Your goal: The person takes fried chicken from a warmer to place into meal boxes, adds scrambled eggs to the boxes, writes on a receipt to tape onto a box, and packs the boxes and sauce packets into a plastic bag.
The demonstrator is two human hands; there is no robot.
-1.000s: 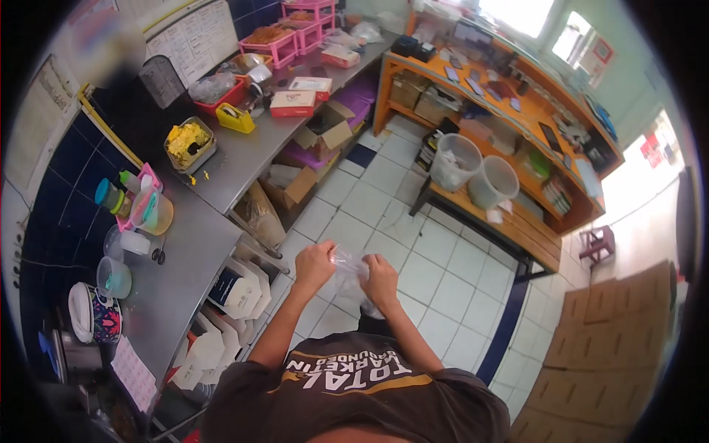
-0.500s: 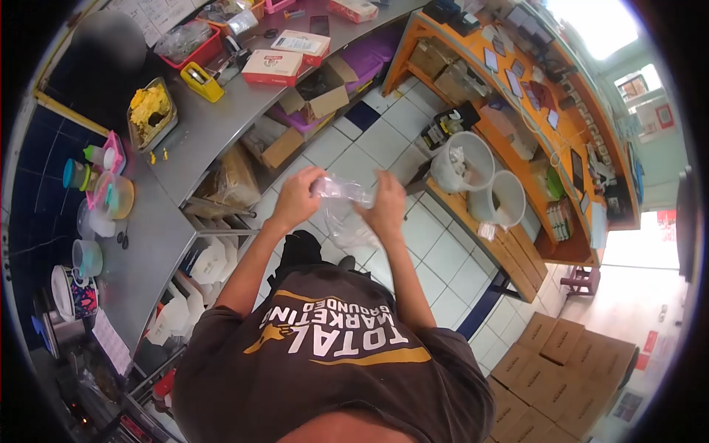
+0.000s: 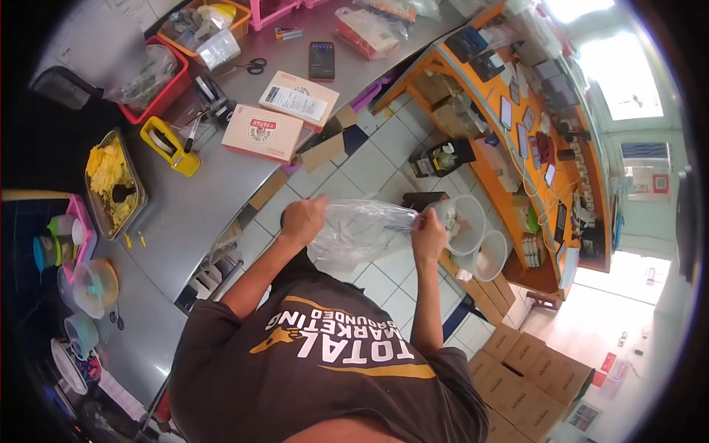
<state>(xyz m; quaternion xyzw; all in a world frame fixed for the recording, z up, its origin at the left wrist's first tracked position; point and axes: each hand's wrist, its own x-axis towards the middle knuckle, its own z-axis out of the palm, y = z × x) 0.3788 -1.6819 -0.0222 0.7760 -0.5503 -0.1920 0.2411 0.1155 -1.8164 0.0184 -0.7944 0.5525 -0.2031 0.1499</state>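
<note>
A clear plastic bag (image 3: 354, 235) is stretched between my two hands, above the tiled floor. My left hand (image 3: 303, 221) is closed on one end of its top edge. The opposite end is pinched in my right hand (image 3: 429, 235). The bag hangs loose and crumpled below that edge, and the floor tiles show through it. Two flat printed boxes, a front box (image 3: 262, 134) and a back box (image 3: 298, 100), lie on the metal counter (image 3: 214, 181) beyond my left hand.
A metal tray of yellow food (image 3: 114, 184) and a yellow tape dispenser (image 3: 170, 146) stand on the counter. Scissors (image 3: 255, 66) and a phone (image 3: 321, 60) lie farther back. Two clear tubs, one a near tub (image 3: 489, 257), stand right of my right hand. Cartons (image 3: 517, 384) are stacked at lower right.
My hands have moved apart, the right one farther right, and the bag is now spread wide between them. The view has shifted toward the counter, so the boxes appear larger.
</note>
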